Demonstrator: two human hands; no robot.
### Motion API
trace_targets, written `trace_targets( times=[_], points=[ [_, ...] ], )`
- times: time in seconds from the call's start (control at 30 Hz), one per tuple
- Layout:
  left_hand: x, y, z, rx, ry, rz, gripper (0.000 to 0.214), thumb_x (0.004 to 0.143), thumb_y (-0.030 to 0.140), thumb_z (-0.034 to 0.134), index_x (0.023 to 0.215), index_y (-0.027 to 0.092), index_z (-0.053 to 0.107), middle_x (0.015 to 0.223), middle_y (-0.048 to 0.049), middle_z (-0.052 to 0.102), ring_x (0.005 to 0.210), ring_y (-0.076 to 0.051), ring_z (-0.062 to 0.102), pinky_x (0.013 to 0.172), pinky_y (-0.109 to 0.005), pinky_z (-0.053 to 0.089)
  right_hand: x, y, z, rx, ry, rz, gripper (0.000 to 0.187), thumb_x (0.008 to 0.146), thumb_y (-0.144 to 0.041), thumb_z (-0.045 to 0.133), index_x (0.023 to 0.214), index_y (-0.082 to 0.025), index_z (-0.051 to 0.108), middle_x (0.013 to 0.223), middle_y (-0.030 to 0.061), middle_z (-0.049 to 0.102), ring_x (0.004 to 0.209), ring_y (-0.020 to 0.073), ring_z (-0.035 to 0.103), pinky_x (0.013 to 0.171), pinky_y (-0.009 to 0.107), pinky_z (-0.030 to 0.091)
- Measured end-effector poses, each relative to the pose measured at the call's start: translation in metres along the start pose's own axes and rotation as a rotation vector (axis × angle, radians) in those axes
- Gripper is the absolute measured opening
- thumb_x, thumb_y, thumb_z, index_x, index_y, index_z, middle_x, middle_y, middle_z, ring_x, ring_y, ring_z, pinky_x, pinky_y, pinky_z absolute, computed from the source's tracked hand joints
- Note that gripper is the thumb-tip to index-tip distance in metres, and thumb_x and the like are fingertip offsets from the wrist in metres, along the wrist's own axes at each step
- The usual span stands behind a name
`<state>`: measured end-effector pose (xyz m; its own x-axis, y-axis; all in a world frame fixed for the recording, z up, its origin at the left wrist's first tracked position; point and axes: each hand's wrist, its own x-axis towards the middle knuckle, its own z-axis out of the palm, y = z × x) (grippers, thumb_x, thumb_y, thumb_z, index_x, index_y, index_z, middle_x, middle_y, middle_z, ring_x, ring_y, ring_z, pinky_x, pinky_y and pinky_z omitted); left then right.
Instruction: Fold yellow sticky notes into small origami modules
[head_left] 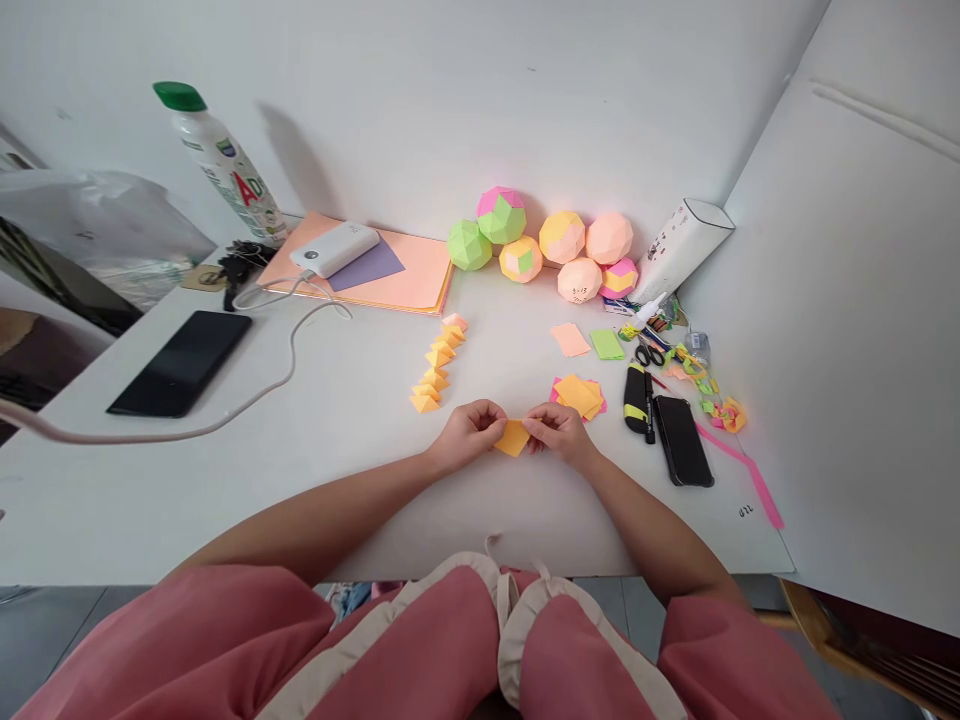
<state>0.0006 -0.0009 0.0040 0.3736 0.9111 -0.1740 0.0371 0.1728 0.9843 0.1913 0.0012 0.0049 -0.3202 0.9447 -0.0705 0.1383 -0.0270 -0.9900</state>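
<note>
A small orange paper square (513, 439) is held between my two hands near the table's front. My left hand (472, 432) pinches its left corner with thumb and fingers. On the opposite side, my right hand (559, 434) grips the right edge. Just beyond my right hand lies a pile of orange and pink paper squares (578, 395). A row of folded orange paper pieces (436, 370) runs away from me, beyond my left hand. Farther back are a peach paper stack (570, 340) and a green paper stack (607, 344).
Several faceted paper balls (520, 258) sit along the wall. On the right are a black phone (682, 440), a utility knife (635, 397), scissors (649, 354) and paper scraps (726, 413). Leftward lie a dark tablet (181, 362), a cable (289, 375), a power bank (335, 249) and a bottle (229, 165).
</note>
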Motion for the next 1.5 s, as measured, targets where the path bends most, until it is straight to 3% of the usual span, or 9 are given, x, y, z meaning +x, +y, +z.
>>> trace_targets(
  times=[0.27, 0.37, 0.57, 0.73, 0.93, 1.13, 1.3, 1.5],
  points=[
    [0.001, -0.002, 0.001, 0.120, -0.076, 0.057, 0.026, 0.074, 0.040, 0.056, 0.073, 0.015, 0.057, 0.060, 0.0018, 0.052, 0.050, -0.007, 0.043, 0.045, -0.019, 0.033, 0.000, -0.002, 0.005, -0.038, -0.048, -0.034, 0.014, 0.075, -0.031, 0.062, 0.075, -0.018, 0.062, 0.072, 0.0006, 0.059, 0.051, 0.0088, 0.055, 0.048, 0.023, 0.046],
    [0.001, -0.004, 0.001, 0.128, -0.079, 0.064, 0.022, 0.074, 0.036, 0.057, 0.070, 0.015, 0.054, 0.057, 0.0033, 0.048, 0.048, -0.006, 0.039, 0.044, -0.018, 0.030, 0.000, -0.002, 0.005, -0.040, -0.045, -0.049, 0.011, 0.074, -0.027, 0.061, 0.070, -0.017, 0.060, 0.066, -0.0007, 0.056, 0.050, 0.0087, 0.053, 0.047, 0.023, 0.045],
    [0.003, -0.005, -0.001, -0.013, -0.032, 0.046, 0.020, 0.074, 0.033, 0.058, 0.069, 0.015, 0.049, 0.060, 0.0036, 0.048, 0.051, -0.006, 0.042, 0.047, -0.018, 0.032, 0.002, 0.004, -0.003, 0.090, 0.037, -0.001, 0.010, 0.073, -0.024, 0.059, 0.068, -0.017, 0.054, 0.053, -0.0042, 0.053, 0.043, 0.0087, 0.052, 0.041, 0.021, 0.041],
    [0.005, -0.004, -0.003, -0.101, -0.003, 0.016, 0.024, 0.073, 0.037, 0.061, 0.070, 0.015, 0.051, 0.064, 0.0025, 0.051, 0.054, -0.007, 0.046, 0.050, -0.019, 0.036, 0.004, 0.006, -0.005, 0.252, 0.008, -0.029, 0.013, 0.078, -0.029, 0.055, 0.076, -0.018, 0.051, 0.060, -0.0030, 0.058, 0.045, 0.0091, 0.053, 0.040, 0.021, 0.041],
    [0.003, -0.002, -0.002, -0.113, -0.005, 0.001, 0.026, 0.071, 0.041, 0.061, 0.072, 0.015, 0.053, 0.065, 0.0016, 0.053, 0.054, -0.008, 0.047, 0.048, -0.020, 0.037, 0.002, 0.000, -0.001, 0.122, -0.040, -0.007, 0.018, 0.078, -0.032, 0.061, 0.074, -0.016, 0.056, 0.054, -0.0029, 0.056, 0.047, 0.0086, 0.053, 0.047, 0.022, 0.044],
    [0.003, -0.003, -0.002, -0.147, 0.097, 0.006, 0.026, 0.074, 0.041, 0.058, 0.068, 0.017, 0.049, 0.054, 0.0053, 0.046, 0.045, -0.006, 0.042, 0.045, -0.019, 0.035, 0.003, 0.000, -0.003, 0.202, 0.003, 0.016, 0.022, 0.077, -0.036, 0.062, 0.071, -0.016, 0.055, 0.056, -0.0024, 0.058, 0.045, 0.0090, 0.053, 0.045, 0.023, 0.044],
    [0.005, -0.008, -0.003, -0.196, 0.118, -0.002, 0.026, 0.078, 0.044, 0.054, 0.078, 0.019, 0.050, 0.048, 0.0063, 0.048, 0.040, -0.008, 0.045, 0.042, -0.019, 0.034, 0.004, 0.001, -0.002, 0.212, 0.034, 0.002, 0.023, 0.077, -0.037, 0.062, 0.072, -0.016, 0.055, 0.057, -0.0025, 0.058, 0.044, 0.0089, 0.054, 0.044, 0.023, 0.044],
    [0.002, -0.005, -0.002, -0.079, 0.018, 0.005, 0.038, 0.082, 0.051, 0.047, 0.097, 0.018, 0.057, 0.057, 0.0003, 0.060, 0.047, -0.012, 0.055, 0.044, -0.022, 0.039, 0.003, 0.003, 0.000, 0.161, 0.029, -0.048, 0.021, 0.077, -0.037, 0.061, 0.080, -0.016, 0.061, 0.064, -0.0011, 0.059, 0.048, 0.0093, 0.056, 0.044, 0.023, 0.043]
  ],
)
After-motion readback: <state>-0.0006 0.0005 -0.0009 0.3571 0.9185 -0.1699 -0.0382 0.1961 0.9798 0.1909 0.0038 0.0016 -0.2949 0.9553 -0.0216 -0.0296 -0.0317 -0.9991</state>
